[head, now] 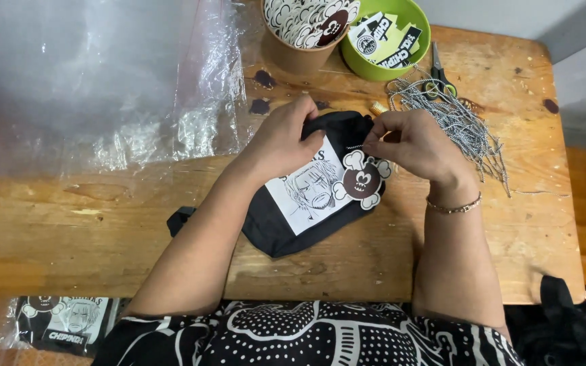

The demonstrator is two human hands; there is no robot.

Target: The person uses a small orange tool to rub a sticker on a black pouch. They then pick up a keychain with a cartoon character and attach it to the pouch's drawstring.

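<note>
A small black fabric bag (274,230) with a white printed drawing on its front lies on the wooden table (103,230). My left hand (281,139) grips the bag's top edge. My right hand (416,146) pinches a thin ball chain at the bag's top. From that chain hangs a dark round skull-shaped tag (363,179) with white bone ends, resting on the bag's right side.
A heap of ball chains (459,122) and green-handled scissors (439,78) lie at the right. A green bowl (418,34) of cards and a brown cup (300,54) of tags stand at the back. Clear plastic bags (103,88) cover the left. A packed bag (62,322) lies bottom left.
</note>
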